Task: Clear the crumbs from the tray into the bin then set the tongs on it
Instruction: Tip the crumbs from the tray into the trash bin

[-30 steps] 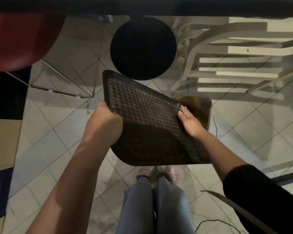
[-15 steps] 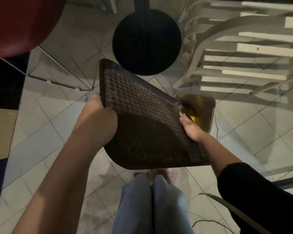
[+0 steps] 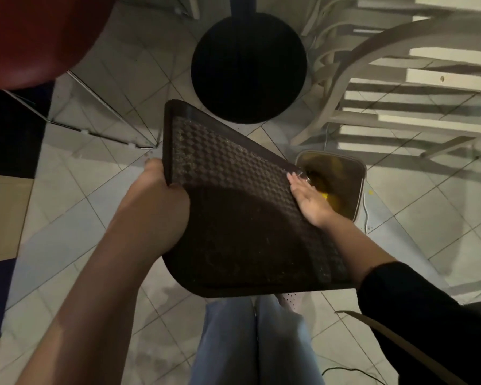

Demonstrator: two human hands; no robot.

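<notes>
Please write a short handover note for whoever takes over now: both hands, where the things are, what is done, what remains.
Left hand grips the tray by its left edge; it is held tilted, its right edge at the bin on the floor.
Right hand lies flat, fingers straight, on the tray near that edge.
Done: tray brought to the bin.
Left: sweep off the specks on it, then set on it the tongs, not in view.

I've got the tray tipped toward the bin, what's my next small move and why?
Probably sweep the right hand across the tray toward the bin: its flat fingers rest by the edge over the bin, pale specks dot the weave, and the left hand grips the opposite side.
</notes>
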